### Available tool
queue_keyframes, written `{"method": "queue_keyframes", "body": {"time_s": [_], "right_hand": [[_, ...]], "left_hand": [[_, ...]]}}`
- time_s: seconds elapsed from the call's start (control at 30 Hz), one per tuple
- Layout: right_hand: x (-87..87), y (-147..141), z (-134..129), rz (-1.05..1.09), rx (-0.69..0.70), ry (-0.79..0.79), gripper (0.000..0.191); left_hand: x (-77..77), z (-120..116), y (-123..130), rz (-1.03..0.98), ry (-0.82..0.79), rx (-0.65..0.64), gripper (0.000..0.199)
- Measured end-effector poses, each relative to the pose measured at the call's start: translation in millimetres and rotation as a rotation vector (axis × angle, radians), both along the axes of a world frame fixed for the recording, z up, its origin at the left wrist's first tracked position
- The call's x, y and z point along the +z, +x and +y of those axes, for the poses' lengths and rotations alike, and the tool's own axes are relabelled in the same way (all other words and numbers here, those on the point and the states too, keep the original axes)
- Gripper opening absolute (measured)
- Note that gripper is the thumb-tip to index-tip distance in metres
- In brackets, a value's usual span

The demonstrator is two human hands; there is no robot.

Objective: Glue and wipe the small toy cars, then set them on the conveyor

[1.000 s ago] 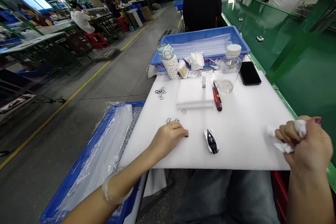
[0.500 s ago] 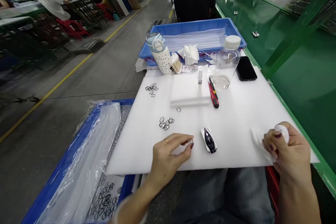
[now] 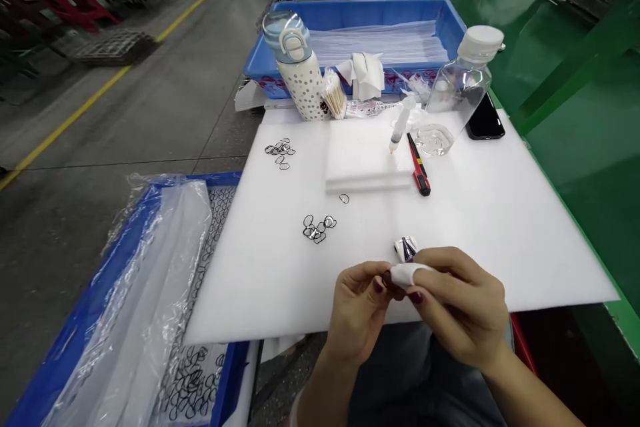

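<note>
At the near edge of the white foam sheet, the left hand and right hand meet fingertip to fingertip; the right pinches a small white wipe, while what the left's closed fingertips grip is too small to tell. Just beyond them lies the toy car, partly hidden. Farther off sit black rings, a red cutter, a clear bottle, a dotted bottle and a blue tray

You'll find no readable text, label, brand or number anywhere on the things beyond your fingers.
</note>
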State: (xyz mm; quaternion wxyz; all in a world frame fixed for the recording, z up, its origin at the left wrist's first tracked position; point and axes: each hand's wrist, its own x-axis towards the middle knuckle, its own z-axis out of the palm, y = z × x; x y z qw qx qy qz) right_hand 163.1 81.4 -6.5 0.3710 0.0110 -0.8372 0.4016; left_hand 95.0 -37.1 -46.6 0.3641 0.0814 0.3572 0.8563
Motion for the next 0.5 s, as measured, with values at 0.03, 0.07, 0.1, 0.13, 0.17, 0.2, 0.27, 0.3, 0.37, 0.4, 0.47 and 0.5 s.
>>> {"method": "queue_keyframes", "body": {"time_s": [0.03,0.07,0.1,0.13,0.17,0.2,0.27,0.3,0.37,0.4,0.47,0.5], "right_hand": [[1.1,0,-3,-0.007,-0.028,0.069,0.015],[2.5,1,-5,-0.018,-0.059,0.147,0.013],[4.5,4,-6,-0.039,-0.08,0.226,0.011],[7.1,7,-5,-0.061,-0.082,0.296,0.01],[10.2,11,-4,-0.091,-0.072,0.35,0.009],[13.7,16,-1,-0.12,-0.067,0.389,0.008],[20.2,21,6,-0.16,-0.109,0.431,0.008],[22.6,22,8,-0.167,-0.14,0.437,0.008],[24.2,20,10,-0.149,-0.154,0.421,0.007],[23.5,18,9,-0.132,-0.13,0.407,0.007],[20.5,12,3,-0.113,-0.072,0.387,0.009],[19.3,10,0,-0.112,-0.052,0.387,0.011]], "left_hand": [[0.6,1,1,-0.005,-0.01,0.015,0.018],[1.0,2,2,-0.009,-0.018,0.028,0.018],[1.3,2,3,-0.013,-0.022,0.035,0.018],[1.4,3,4,-0.014,-0.019,0.036,0.018],[1.5,3,4,-0.012,-0.009,0.033,0.017],[1.7,3,4,-0.01,0.001,0.025,0.017],[2.0,3,4,-0.009,0.013,0.01,0.016],[2.2,3,4,-0.009,0.017,0.009,0.016],[2.8,3,3,-0.012,0.019,0.011,0.016],[3.0,2,3,-0.013,0.016,0.015,0.016],[3.2,1,3,-0.021,0.004,0.015,0.016],[3.1,1,3,-0.028,-0.007,0.012,0.015]]}}
